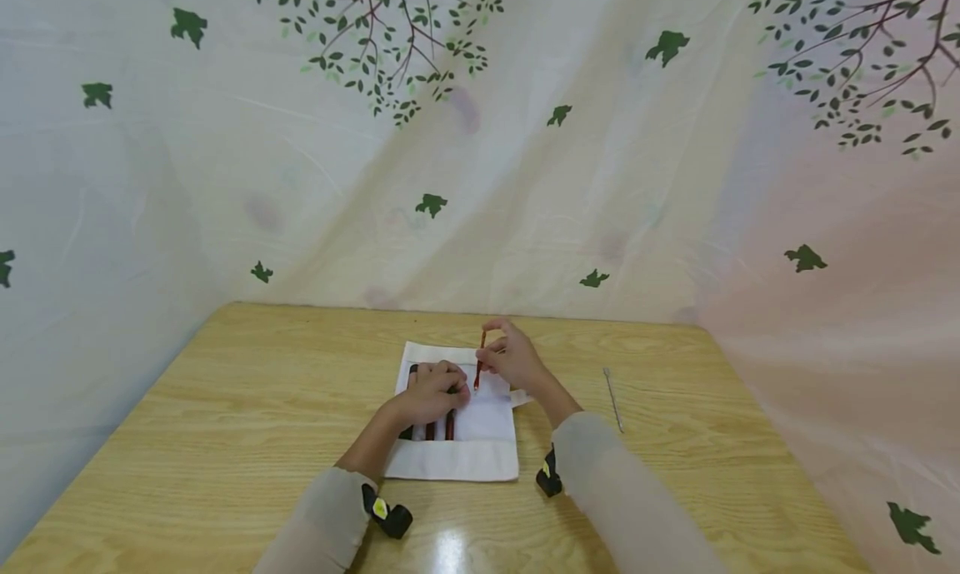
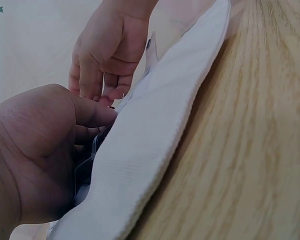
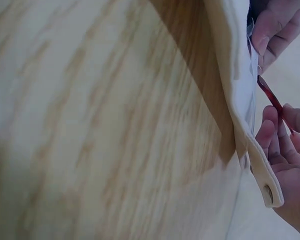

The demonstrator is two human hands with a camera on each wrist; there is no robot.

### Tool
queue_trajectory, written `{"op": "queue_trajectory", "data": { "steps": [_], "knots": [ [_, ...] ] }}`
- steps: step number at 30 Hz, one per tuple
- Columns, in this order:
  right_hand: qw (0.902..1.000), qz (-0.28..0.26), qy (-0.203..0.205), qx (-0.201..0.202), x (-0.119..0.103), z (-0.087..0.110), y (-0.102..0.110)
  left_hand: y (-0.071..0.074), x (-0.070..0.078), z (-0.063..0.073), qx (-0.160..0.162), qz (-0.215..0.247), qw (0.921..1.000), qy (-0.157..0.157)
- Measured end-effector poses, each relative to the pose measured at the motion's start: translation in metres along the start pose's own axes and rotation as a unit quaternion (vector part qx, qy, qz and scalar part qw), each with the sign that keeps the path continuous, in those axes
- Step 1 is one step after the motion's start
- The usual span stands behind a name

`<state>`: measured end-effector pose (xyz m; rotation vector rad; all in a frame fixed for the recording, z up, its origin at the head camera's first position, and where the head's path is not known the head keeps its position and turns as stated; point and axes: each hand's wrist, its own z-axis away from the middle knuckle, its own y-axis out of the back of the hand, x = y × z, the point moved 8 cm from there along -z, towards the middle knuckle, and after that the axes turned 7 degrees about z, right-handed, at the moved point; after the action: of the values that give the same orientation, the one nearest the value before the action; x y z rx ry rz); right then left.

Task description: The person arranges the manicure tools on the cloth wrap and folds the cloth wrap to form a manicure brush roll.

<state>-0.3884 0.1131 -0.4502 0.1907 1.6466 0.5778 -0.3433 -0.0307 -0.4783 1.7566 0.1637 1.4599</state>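
Observation:
A white cloth tool case (image 1: 487, 459) lies unfolded on the table, with several dark and red-brown handles (image 1: 450, 425) standing in its pockets. My left hand (image 1: 431, 393) bends over the middle of it; in the left wrist view the thumb and fingers (image 2: 97, 112) pinch at the pocket edge. Over the case's right half, my right hand (image 1: 517, 359) pinches a slim red-brown tool (image 1: 480, 361) near upright, tip down. The right wrist view has this red tool (image 3: 272, 97) slanting between the right fingers and the pocket, its tip close to the left hand.
A thin silver metal rod (image 1: 613, 401) lies on the wooden table (image 1: 262, 441), right of the case. From the case's right side sticks out a strap (image 3: 265, 175) with a snap. A light curtain (image 1: 337, 182) with printed leaves hangs behind the table's far edge.

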Motion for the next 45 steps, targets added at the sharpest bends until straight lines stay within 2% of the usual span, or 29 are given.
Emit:
{"op": "queue_trajectory", "data": {
  "steps": [10,16,21,34,45],
  "knots": [
    [0.9993,-0.006,-0.025,-0.027,0.007,-0.001,-0.011,-0.001,0.0,0.0,0.003,0.0,0.9999,-0.01],
    [0.9984,-0.003,-0.048,-0.029,0.014,-0.002,-0.012,-0.001,0.0,0.0,-0.003,0.004,1.0,0.002],
    [0.9972,-0.026,-0.066,-0.025,0.02,-0.003,-0.01,0.0,-0.001,0.0,0.0,0.002,1.0,0.004],
    [0.9968,-0.021,-0.059,-0.05,0.017,0.0,-0.013,0.001,0.001,0.001,-0.002,-0.01,0.9998,-0.014],
    [0.9959,-0.005,-0.069,-0.057,0.019,0.0,-0.014,0.001,0.001,0.001,-0.007,-0.01,0.9999,-0.007]
  ]
}}
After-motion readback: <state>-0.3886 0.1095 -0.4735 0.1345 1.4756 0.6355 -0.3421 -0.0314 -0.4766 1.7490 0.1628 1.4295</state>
